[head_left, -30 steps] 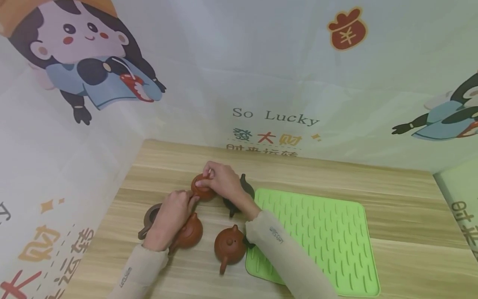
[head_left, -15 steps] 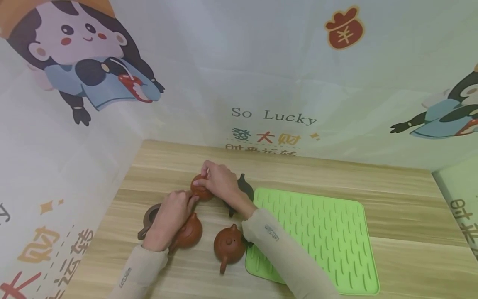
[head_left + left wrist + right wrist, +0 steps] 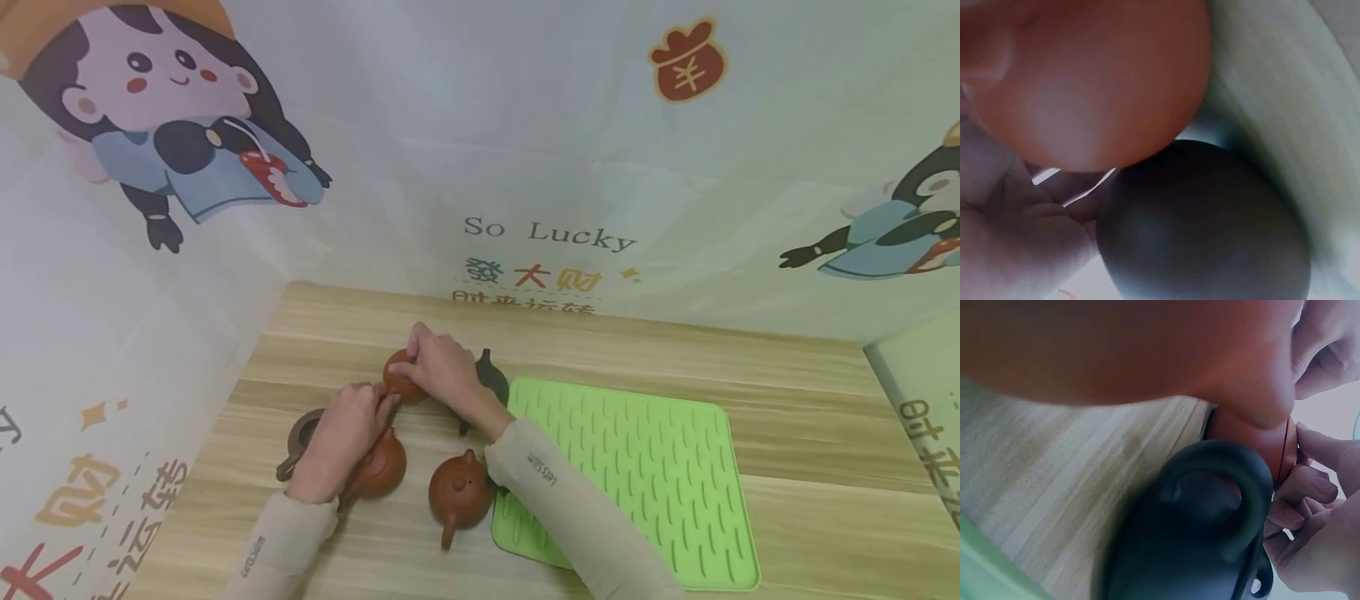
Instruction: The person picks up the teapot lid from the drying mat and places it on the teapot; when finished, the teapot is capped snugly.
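Observation:
A small reddish-brown teapot (image 3: pixel 401 387) stands at the back of the group, between both hands. My left hand (image 3: pixel 337 437) pinches it at its near left side; the exact hold is hidden. From the right, my right hand (image 3: pixel 446 371) grips the same teapot, thumb across its top and fingers at the far side. In the right wrist view, the thumb and curled fingers lie beside the teapot's (image 3: pixel 1254 440) lid seam. Under my left wrist sit a second reddish-brown teapot (image 3: pixel 384 471) and a grey-brown pot (image 3: pixel 300 433) with a dark opening, both partly covered.
A third reddish-brown teapot (image 3: pixel 460 492) stands nearer the front. A black teapot (image 3: pixel 491 379) is partly behind my right forearm. The green ridged mat (image 3: pixel 637 475) lies to the right on the wooden table (image 3: pixel 817 433). A printed cloth (image 3: pixel 555 150) hangs behind.
My right hand and forearm have shifted very slightly left, and the thumb has moved a little over the teapot's top. The left hand keeps its place.

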